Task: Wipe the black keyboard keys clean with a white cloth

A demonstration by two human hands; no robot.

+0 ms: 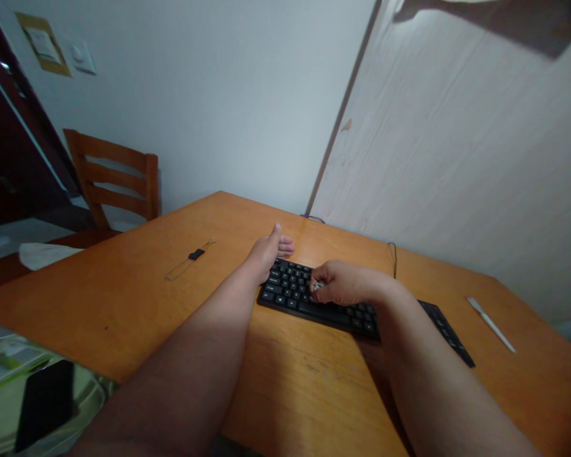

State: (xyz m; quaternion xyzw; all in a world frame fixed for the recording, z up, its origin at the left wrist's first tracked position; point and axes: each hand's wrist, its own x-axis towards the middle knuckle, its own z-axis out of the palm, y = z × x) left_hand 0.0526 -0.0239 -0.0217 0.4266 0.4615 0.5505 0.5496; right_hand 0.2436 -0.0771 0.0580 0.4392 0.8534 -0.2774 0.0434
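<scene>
A black keyboard point(292, 303) lies on the wooden table in front of me, and my right forearm covers part of its right side. My left hand point(268, 251) is at the keyboard's left end, thumb up and fingers stretched out past the far left corner, holding nothing. Over the middle keys, my right hand point(342, 282) is closed in a pinch. Between its fingers shows a small, whitish, crumpled-looking thing point(318, 285), mostly hidden, so its kind is unclear. That hand is bent down against the keys.
A thin white tool with a flat end point(491, 324) lies right of the keyboard. On the left is a bent wire with a black piece point(196, 254). A black cable point(394, 257) lies near the wall. A wooden chair point(117, 178) and a dark flat rectangular object point(46, 403) are farther left.
</scene>
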